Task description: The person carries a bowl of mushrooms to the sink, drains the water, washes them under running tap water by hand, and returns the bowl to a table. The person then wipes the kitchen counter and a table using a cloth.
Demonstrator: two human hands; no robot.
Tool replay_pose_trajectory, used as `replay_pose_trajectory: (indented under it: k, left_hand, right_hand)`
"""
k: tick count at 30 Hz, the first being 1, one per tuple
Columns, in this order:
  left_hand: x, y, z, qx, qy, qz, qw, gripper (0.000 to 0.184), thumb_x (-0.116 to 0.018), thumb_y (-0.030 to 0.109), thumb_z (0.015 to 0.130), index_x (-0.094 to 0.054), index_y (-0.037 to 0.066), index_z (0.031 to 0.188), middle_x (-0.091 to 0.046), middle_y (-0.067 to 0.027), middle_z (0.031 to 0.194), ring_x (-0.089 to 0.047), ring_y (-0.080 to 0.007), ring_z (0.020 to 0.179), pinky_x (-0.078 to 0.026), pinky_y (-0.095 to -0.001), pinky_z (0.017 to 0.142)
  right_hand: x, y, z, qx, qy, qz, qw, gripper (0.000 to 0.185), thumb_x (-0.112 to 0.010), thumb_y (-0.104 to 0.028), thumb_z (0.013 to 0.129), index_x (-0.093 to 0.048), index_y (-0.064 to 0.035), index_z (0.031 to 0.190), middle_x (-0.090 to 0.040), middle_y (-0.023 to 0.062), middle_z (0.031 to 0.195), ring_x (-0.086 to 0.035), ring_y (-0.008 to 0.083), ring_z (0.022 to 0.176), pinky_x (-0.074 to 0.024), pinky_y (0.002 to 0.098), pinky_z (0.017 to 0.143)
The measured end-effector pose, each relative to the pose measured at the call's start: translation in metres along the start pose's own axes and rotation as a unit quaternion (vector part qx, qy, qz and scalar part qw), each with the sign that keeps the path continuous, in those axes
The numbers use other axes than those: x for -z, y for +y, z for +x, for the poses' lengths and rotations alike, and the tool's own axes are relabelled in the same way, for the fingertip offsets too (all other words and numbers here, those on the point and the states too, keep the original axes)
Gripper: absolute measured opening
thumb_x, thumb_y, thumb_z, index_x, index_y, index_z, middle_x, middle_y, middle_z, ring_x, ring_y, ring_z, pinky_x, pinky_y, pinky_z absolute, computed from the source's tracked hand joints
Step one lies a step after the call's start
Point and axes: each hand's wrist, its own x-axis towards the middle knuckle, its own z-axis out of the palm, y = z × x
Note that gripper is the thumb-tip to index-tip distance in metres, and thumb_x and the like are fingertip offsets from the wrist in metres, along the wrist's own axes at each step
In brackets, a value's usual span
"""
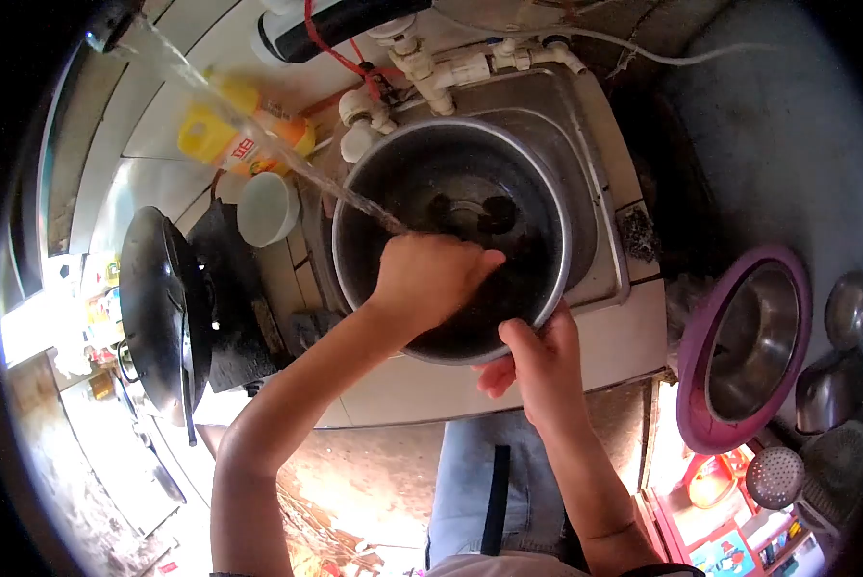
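A large dark metal pot (452, 123) with a pale rim sits tilted over the steel sink (600, 216). My left hand (431, 279) is inside the pot, closed, with its thumb out to the side; whatever its fingers hold is hidden beneath it. A stream of water (287, 159) falls from the upper left and lands in the pot just beyond this hand. On the near right, my right hand (545, 361) grips the pot's rim, thumb on the edge and fingers below it. Dark round shapes show at the pot's bottom, perhaps reflections.
Left of the sink stand a yellow bottle (244, 130), a white bowl (268, 209) and a black wok (157, 298). White pipes (460, 72) run behind the sink. At the right hang a purple basin (693, 385) with a metal bowl (758, 337) and a skimmer (775, 477).
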Motion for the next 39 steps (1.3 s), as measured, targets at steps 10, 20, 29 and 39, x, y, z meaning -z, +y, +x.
replay_pose_trajectory:
  k: [10, 20, 29, 39]
  left_hand:
    - [-0.002, -0.023, -0.022, -0.116, 0.113, -0.030, 0.986, 0.061, -0.064, 0.009, 0.066, -0.044, 0.025, 0.122, -0.024, -0.0138, 0.134, -0.029, -0.0472, 0.115, -0.034, -0.0516, 0.094]
    - [-0.033, -0.028, 0.014, -0.010, 0.062, -0.026, 0.998, 0.043, -0.055, 0.012, 0.075, -0.045, 0.018, 0.116, -0.060, -0.0215, 0.082, -0.060, -0.0359, 0.073, -0.049, -0.0423, 0.067]
    - [-0.001, -0.028, -0.004, -0.094, 0.080, -0.020, 0.992, 0.043, -0.066, 0.017, 0.066, -0.054, 0.019, 0.108, -0.050, -0.0208, 0.113, -0.050, -0.0380, 0.101, -0.043, -0.0443, 0.084]
    - [-0.023, -0.007, -0.001, -0.182, 0.130, 0.125, 0.967, 0.057, -0.063, 0.016, 0.070, -0.041, 0.020, 0.123, -0.021, -0.0249, 0.134, -0.038, -0.0448, 0.115, -0.041, -0.0491, 0.090]
  right_hand:
    - [0.010, 0.001, 0.005, -0.005, 0.024, 0.009, 1.000, 0.049, -0.043, -0.003, 0.077, -0.027, -0.0018, 0.123, -0.058, 0.0173, 0.078, -0.059, 0.0213, 0.042, -0.0476, 0.0256, 0.031]
    - [0.006, 0.002, 0.001, -0.039, 0.001, 0.002, 0.999, 0.058, -0.040, -0.002, 0.077, -0.019, -0.0060, 0.132, -0.056, 0.0174, 0.079, -0.058, 0.0218, 0.042, -0.0491, 0.0271, 0.033]
    - [0.006, -0.002, -0.001, -0.009, 0.011, -0.016, 1.000, 0.061, -0.039, -0.001, 0.077, -0.016, -0.0074, 0.133, -0.056, 0.0161, 0.072, -0.057, 0.0209, 0.040, -0.0489, 0.0269, 0.033]
    - [0.003, 0.004, -0.004, -0.006, 0.003, 0.009, 1.000, 0.035, -0.046, -0.003, 0.077, -0.036, 0.0039, 0.110, -0.058, 0.0155, 0.068, -0.054, 0.0176, 0.037, -0.0381, 0.0238, 0.025]
